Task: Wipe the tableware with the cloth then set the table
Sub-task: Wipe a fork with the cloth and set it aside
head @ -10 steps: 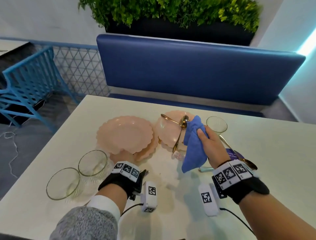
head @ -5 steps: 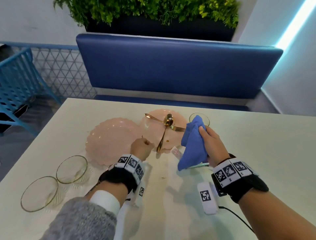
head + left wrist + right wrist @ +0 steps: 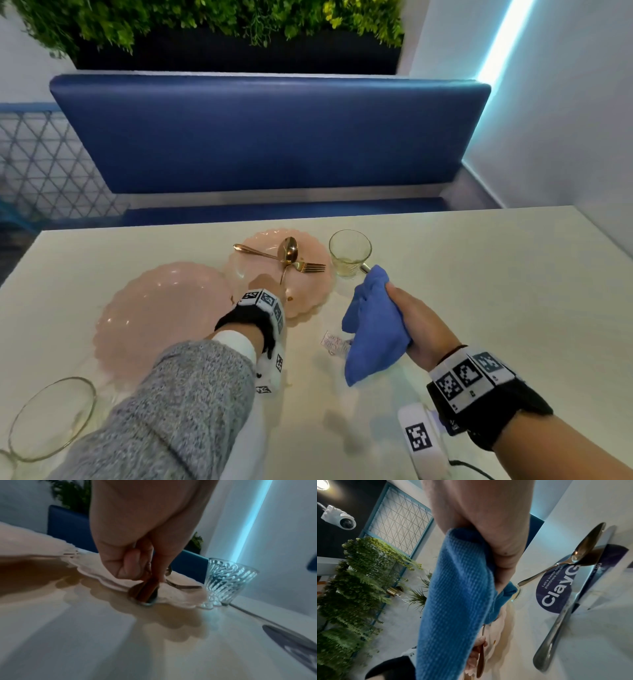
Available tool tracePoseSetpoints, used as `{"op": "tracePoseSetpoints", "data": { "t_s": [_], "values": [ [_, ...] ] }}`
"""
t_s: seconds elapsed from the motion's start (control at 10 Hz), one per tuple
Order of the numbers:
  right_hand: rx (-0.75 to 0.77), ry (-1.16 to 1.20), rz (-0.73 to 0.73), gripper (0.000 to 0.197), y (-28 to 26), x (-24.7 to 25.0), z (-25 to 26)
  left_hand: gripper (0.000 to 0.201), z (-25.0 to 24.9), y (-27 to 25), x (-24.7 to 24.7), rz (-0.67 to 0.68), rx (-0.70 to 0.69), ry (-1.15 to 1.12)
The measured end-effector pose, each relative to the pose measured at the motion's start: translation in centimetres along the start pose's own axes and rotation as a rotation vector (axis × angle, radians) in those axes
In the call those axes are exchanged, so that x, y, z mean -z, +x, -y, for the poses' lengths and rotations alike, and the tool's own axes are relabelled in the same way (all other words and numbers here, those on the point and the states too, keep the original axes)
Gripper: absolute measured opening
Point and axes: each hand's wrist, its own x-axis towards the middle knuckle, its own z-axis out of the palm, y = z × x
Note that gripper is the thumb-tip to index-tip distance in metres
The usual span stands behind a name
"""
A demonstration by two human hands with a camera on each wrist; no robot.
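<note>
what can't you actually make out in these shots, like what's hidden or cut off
- Left hand fingers: head view, hidden behind the wrist band; only the left wrist view shows the grip on the spoon handle.
- Glass bowl: head view, cut by the bottom-left edge and the sleeve.
- Paper slip: head view, writing too small, partly behind the blue cloth.
- Knife: right wrist view, blurred; hidden in head view by the right hand.
</note>
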Motion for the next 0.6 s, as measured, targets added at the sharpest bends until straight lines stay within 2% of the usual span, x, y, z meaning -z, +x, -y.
{"op": "tracePoseSetpoints", "data": {
  "t_s": [0.1, 0.2, 0.3, 0.4, 0.5, 0.6],
  "values": [
    [0.0, -0.003, -0.003, 0.041, 0.3, -0.2, 0.1, 0.023, 0.1, 0.8, -0.2, 0.042, -0.005, -0.132],
    [-0.045, 0.093, 0.035, 0.028, 0.7, -0.9, 0.7, 0.028, -0.4, -1.7, 0.9, 0.065, 0.115, -0.434],
    [-0.041, 0.134, 0.096, 0.037, 1.3, -2.3, 1.4, 0.028, -0.5, -5.1, 1.4, 0.146, 0.022, -0.724],
    [0.03, 0.15, 0.031, 0.038, 1.8, -4.6, 2.1, 0.03, -0.4, -9.0, 1.1, 0.143, -0.068, -0.735],
    [0.099, 0.041, 0.164, 0.04, 1.1, -7.2, 2.2, 0.03, -0.9, -12.2, 0.1, 0.215, -0.069, -0.724],
    [0.291, -0.279, 0.108, 0.065, 0.4, -8.2, 1.3, 0.029, -1.1, -14.7, -0.2, 0.244, -0.067, -0.759]
  ]
}}
